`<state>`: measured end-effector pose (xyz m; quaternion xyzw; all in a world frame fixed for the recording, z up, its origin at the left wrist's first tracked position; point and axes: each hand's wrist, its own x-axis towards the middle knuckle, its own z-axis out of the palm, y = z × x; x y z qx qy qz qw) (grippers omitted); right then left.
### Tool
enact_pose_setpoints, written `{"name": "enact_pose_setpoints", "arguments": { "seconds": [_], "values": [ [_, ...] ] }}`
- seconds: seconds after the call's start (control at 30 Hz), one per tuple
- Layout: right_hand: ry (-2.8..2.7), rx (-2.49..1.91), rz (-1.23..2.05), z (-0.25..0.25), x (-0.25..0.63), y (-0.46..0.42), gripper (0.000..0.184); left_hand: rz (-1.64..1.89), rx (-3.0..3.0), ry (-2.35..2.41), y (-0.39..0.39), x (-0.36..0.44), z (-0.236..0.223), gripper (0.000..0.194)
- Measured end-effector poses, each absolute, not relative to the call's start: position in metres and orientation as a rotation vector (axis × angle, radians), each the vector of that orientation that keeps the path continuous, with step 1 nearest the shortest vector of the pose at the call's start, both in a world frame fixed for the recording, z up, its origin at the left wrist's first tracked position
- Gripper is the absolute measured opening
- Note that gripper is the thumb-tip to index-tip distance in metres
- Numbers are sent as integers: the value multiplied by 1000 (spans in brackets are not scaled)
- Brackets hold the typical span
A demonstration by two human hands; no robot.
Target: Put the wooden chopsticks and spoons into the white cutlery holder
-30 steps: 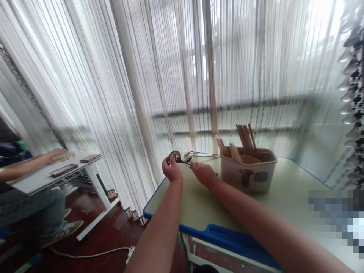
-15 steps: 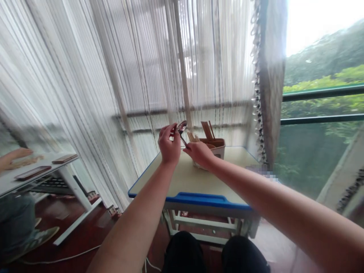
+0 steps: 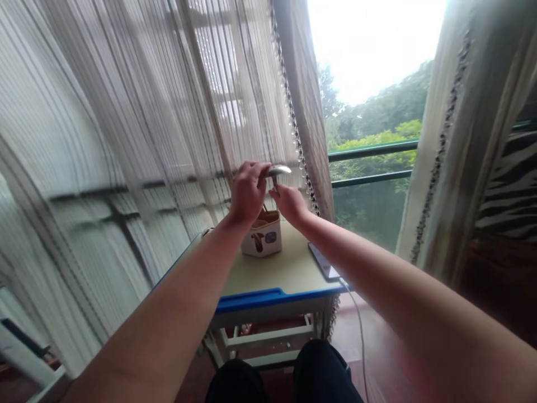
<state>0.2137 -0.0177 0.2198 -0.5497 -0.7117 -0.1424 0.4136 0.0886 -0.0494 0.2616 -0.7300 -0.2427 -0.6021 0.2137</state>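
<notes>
A shiny metal spoon (image 3: 280, 170) is raised above the desk, its bowl at the top and its handle pointing down. My right hand (image 3: 290, 204) is closed around the handle just below the bowl. At the bowl's left edge, my left hand (image 3: 249, 189) pinches the rim between thumb and fingers. Behind and below both hands stands a white utensil box (image 3: 268, 242) with a brown inside and a picture on its front. My left hand and forearm partly cover the box, and only a little of the sticks in it shows.
The cream desk top (image 3: 247, 279) has a blue front edge. On its right lies a flat dark device (image 3: 323, 262) with a white cable (image 3: 359, 324) hanging off. Sheer curtains (image 3: 146, 112) hang behind, beside a window railing (image 3: 373, 150). My knees are under the desk.
My view has swung right, so the neighbouring table and person have left the picture. The spoon has turned: its bowl now lies flatter, seen from the side. Both hands still hold it.
</notes>
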Motion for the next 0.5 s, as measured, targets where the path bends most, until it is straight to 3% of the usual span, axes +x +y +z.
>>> {"name": "enact_pose_setpoints", "arguments": {
  "seconds": [0.13,0.5],
  "values": [
    [-1792,-1374,-253,207,204,5,46,-1589,-2016,-747,-40,92,254,20],
    [-1820,-1320,-95,157,204,45,25,-1604,-2028,-1041,14,83,219,17]
  ]
}}
